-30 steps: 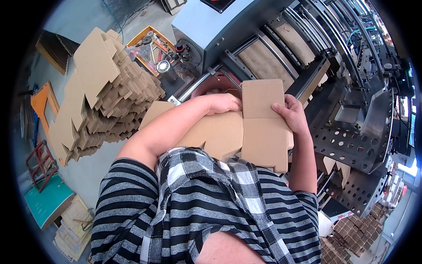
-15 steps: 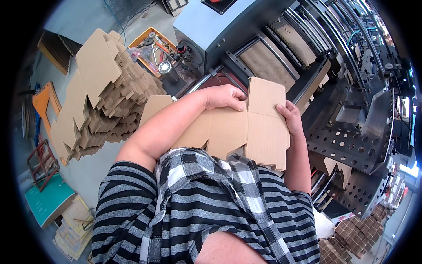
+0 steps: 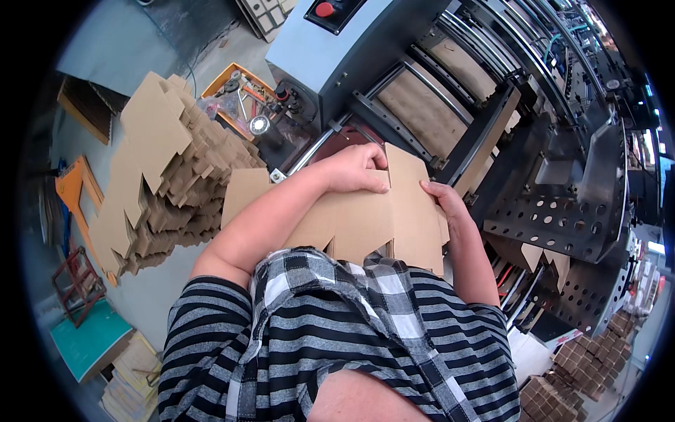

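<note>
In front of my body is a small stack of flat brown cardboard box blanks, with notched lower edges resting close against my shirt. My left hand grips its far edge, thumb on top and fingers curled over beside the raised flap at the right. At the right edge my right hand holds the blanks, thumb on the upper face; its other fingers are mostly hidden behind the cardboard.
A tall leaning stack of cardboard blanks stands at left, near a yellow tool tray. Ahead and to the right is a large machine with rollers and a perforated metal plate. Bundled cardboard lies lower right.
My right hand has shifted left with the right edge of the blanks, which now looks narrower and more tilted. The left hand keeps its hold. The whole view has shifted slightly.
</note>
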Demonstrator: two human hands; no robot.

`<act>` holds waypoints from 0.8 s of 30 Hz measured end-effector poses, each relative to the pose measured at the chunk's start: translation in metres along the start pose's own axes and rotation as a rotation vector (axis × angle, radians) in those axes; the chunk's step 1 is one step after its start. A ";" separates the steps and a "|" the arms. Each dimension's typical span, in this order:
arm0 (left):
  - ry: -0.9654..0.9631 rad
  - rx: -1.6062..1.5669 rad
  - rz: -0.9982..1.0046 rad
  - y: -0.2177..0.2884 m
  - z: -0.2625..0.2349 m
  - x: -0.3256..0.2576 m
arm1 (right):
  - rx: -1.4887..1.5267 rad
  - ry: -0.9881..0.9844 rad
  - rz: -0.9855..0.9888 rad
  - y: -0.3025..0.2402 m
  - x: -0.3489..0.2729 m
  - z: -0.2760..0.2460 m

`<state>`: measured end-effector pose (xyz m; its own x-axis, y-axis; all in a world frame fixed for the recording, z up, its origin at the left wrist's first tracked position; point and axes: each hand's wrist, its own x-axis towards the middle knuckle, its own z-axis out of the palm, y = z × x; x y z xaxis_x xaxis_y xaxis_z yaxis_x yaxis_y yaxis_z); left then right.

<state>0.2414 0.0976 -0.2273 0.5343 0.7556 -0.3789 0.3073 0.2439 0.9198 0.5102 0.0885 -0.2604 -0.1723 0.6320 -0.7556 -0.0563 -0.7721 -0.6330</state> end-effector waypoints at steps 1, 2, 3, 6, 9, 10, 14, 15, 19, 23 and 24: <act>-0.004 -0.014 -0.029 -0.011 0.000 0.003 | -0.069 0.014 -0.073 -0.003 -0.001 -0.001; -0.007 -0.029 -0.057 -0.025 0.001 0.008 | -0.139 0.029 -0.147 -0.008 -0.003 -0.002; -0.010 -0.045 -0.090 -0.034 0.002 0.010 | -0.207 0.042 -0.216 -0.011 -0.005 -0.002; -0.028 -0.060 -0.113 -0.035 0.004 0.013 | -0.229 0.042 -0.388 -0.033 -0.025 0.011; -0.078 0.077 -0.129 -0.028 0.007 0.016 | -0.277 0.047 -0.224 0.001 0.006 -0.017; -0.090 0.125 -0.105 -0.036 0.009 0.016 | -0.423 0.086 -0.175 0.002 0.008 -0.013; -0.077 0.047 0.004 -0.009 -0.001 0.007 | -0.204 0.021 -0.371 -0.034 -0.023 -0.002; -0.071 0.003 -0.011 0.012 -0.009 0.005 | -0.175 0.028 -0.372 -0.047 -0.029 0.003; -0.137 0.142 0.048 0.028 -0.019 0.001 | -0.164 0.025 -0.431 -0.051 -0.030 0.001; 0.019 0.295 0.150 0.040 -0.021 0.000 | -0.158 -0.082 -0.353 -0.060 -0.036 0.002; 0.016 0.288 0.141 0.040 -0.021 0.002 | -0.181 -0.056 -0.387 -0.059 -0.035 -0.001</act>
<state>0.2383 0.1221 -0.1887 0.5757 0.7798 -0.2458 0.4424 -0.0443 0.8957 0.5203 0.1121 -0.1964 -0.2254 0.8642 -0.4499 0.0457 -0.4519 -0.8909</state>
